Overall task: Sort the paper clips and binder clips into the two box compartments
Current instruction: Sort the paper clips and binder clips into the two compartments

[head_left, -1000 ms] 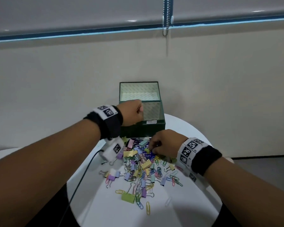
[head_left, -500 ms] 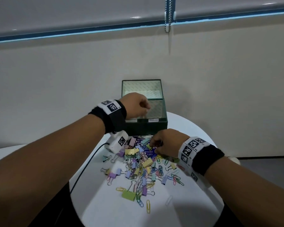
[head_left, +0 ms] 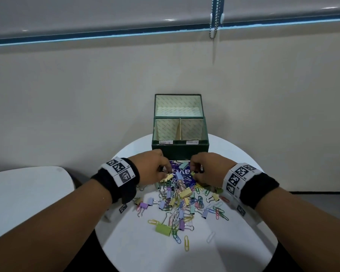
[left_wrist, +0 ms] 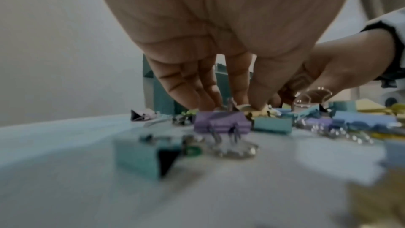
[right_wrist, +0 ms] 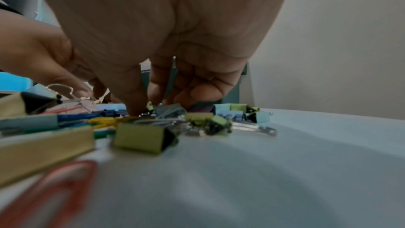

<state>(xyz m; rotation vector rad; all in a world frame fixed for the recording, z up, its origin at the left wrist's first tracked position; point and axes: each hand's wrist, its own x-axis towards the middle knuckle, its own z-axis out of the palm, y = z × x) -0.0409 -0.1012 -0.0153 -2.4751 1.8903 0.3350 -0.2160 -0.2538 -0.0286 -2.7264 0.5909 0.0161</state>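
Note:
A dark green box (head_left: 180, 147) with its lid up stands at the far side of the round white table (head_left: 239, 169); a partition splits it into a left compartment (head_left: 166, 129) and a right compartment (head_left: 191, 129). A pile of coloured paper clips and binder clips (head_left: 182, 201) lies in front of it. My left hand (head_left: 165, 172) reaches down into the pile's far left end, thumb and fingers (left_wrist: 210, 100) pinching a pale yellow binder clip (head_left: 168, 176). My right hand (head_left: 193, 172) is at the far right end, thumb (right_wrist: 136, 103) and fingers closing on a small green binder clip (head_left: 192, 173). The compartment floors are hidden.
A purple printed card (head_left: 185, 176) lies under the far end of the pile. A large green binder clip (head_left: 163, 229) and loose paper clips (head_left: 186, 240) lie nearer me. A second white table (head_left: 24, 191) stands to the left. A wall rises right behind the box.
My left hand has come back from over the box's left compartment down to the pile and taken a clip. The right hand has stayed at the pile's far end.

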